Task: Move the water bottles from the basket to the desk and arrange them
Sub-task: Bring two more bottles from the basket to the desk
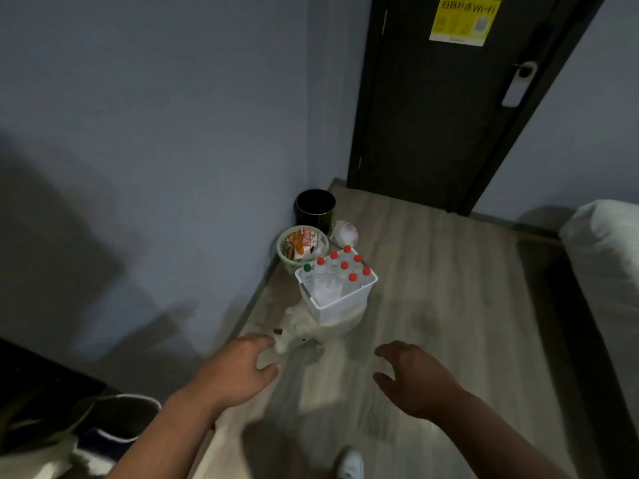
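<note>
White shoe [351, 465] at 6 o'clock, lowest in view, on pale wood floor [449, 288]. At 8 o'clock, a dark bag with a white rim [114, 420], blurred.

Both bare forearms reach forward from the bottom edge. Left hand [242, 366]: fingers straight and spread, holding nothing; its fingertips overlap the near end of a pale rounded object [297, 331], and I cannot tell whether they touch it. Right hand [413, 378]: fingers apart and loosely bent, thumb out, holding nothing, over bare floor, apart from everything else.

Just beyond the hands, near centre, the white plastic basket [340, 305] sits on top of that pale object; what the object is I cannot tell through the blur. Water bottles [340, 269] stand upright inside the basket, packed toward its far side, most with red caps. One green-capped bottle [307, 267] stands at the basket's 10 o'clock corner. None has left the basket.

Behind the basket, by the wall corner: a light green round bin [287, 259] full of coloured wrappers, a white bundled bag [344, 232] just beside it at 3 o'clock, and a black bin [314, 206] farther back.

At 3 o'clock, the white edge of a bed [605, 243].

Farthest, at 1 o'clock: a dark door [432, 115] with a yellow Wi-Fi notice [465, 19] and a silver handle lock [518, 83].
</note>
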`<state>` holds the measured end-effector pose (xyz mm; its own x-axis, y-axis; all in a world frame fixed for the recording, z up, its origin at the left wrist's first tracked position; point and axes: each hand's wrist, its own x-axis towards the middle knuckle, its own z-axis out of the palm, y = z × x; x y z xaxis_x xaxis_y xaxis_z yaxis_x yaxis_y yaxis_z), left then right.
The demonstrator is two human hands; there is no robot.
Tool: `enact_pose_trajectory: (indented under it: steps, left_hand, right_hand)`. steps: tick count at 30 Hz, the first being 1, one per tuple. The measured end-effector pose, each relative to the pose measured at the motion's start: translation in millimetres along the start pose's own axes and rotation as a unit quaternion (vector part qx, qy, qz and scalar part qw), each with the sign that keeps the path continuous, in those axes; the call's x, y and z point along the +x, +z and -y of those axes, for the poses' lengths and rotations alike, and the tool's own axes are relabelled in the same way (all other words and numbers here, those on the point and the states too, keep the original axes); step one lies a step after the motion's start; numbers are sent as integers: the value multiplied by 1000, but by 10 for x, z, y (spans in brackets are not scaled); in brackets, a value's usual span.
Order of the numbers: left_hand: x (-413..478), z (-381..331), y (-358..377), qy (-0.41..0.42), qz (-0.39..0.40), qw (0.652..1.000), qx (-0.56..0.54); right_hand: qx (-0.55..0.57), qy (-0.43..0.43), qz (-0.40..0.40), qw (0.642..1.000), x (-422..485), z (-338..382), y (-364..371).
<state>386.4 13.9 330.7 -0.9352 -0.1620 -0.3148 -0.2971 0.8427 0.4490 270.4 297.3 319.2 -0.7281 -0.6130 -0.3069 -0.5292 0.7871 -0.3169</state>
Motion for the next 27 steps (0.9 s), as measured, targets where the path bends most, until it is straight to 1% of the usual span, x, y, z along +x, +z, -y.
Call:
enact_pose_trajectory:
  steps: [5,11,17,19,23,27]
  left_hand:
    - [538,-200,-63,-29,-1,999,-19]
    - [885,-251,-161,-56,11,998,-34]
    - [1424,-53,-282,-83,20,994,-71]
    - [1658,49,-334,-92,20,991,-93]
    - [2175,252,-516,-97,9,991,-96]
    - [2637,475,-689,-118,12,984,-136]
  right_hand:
    - [-10,-14,15,1000,478,-344,-267]
    - [-16,-24,32,999,975,-548,-428]
    - [-24,-30,55,998,1627,-624,-522]
    - [-22,-23,59,998,1889,-614,-576]
    - [-33,-9,73,997,2408,-585,-728]
    - [-54,-22,79,995,2940,-579,-870]
